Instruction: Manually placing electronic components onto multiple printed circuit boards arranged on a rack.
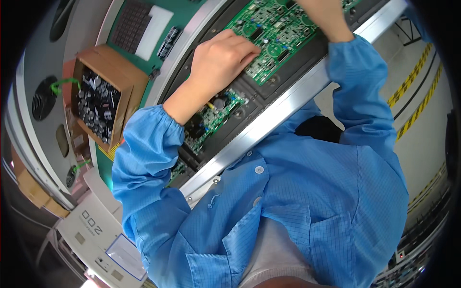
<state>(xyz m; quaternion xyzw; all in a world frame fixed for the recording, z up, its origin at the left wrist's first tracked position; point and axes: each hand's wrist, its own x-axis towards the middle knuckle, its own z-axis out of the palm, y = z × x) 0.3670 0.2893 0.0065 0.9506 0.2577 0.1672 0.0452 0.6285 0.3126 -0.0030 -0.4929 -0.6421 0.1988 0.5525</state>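
My left hand (222,58) is closed, thumb and fingertips pressed together at the left edge of a large green circuit board (263,73). Whatever those fingertips hold, if anything, is hidden. My right hand (324,14) reaches over the same board farther right; the picture's upper edge cuts it off, so its fingers do not show. The board carries many small parts and round coil-like outlines, and lies in a dark carrier frame (259,92). A second, smaller populated board (218,113) with a round grey component sits in the carrier, just below my left wrist.
A metal rail (269,117) runs between me and the carrier. To the left, an open cardboard box (126,81) holds many black and silver components (98,103). Behind it, a dark tray of small parts (130,26) and a white block (153,32) rest on a green surface.
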